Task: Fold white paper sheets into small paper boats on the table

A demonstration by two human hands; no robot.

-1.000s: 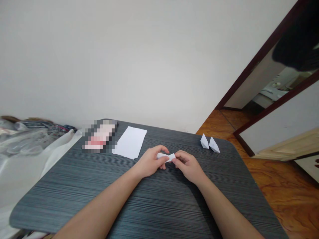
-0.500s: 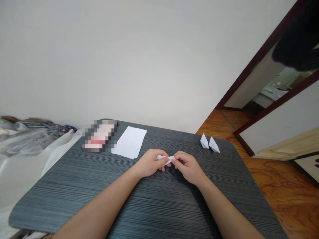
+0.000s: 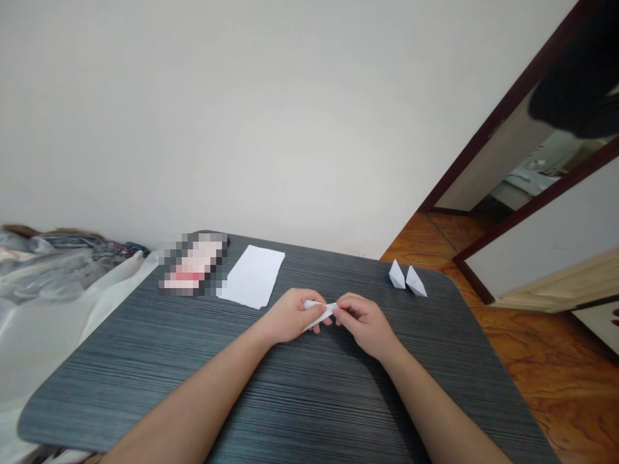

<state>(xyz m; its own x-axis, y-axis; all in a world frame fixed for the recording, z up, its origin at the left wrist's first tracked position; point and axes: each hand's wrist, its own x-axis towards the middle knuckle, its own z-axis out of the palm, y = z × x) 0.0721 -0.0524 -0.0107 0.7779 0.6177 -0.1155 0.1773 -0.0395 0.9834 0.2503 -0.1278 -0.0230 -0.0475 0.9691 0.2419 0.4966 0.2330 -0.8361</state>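
Between both hands is a small piece of folded white paper (image 3: 316,317), held above the middle of the table. My left hand (image 3: 292,316) pinches its left part, thumb on top and fingers curled behind. At its right end, the thumb and fingertips of my right hand (image 3: 362,322) are closed on the paper. Fingers cover much of it, so its full shape is hidden. Two folded white paper boats (image 3: 397,276) stand side by side near the far right corner. Beyond my left hand lies a stack of white paper sheets (image 3: 254,277).
The dark wood-grain table (image 3: 159,361) stands against a pale wall (image 3: 290,129). A pixelated, blurred-out item (image 3: 193,264) lies at its far left. Plastic-covered goods (image 3: 68,277) are heaped beyond the left edge. A wooden floor (image 3: 546,361) and a doorway are at right.
Both hands stay in nearly the same place with the folded paper. The right fingers have shifted very slightly left on it, and a little more paper shows below the left thumb.
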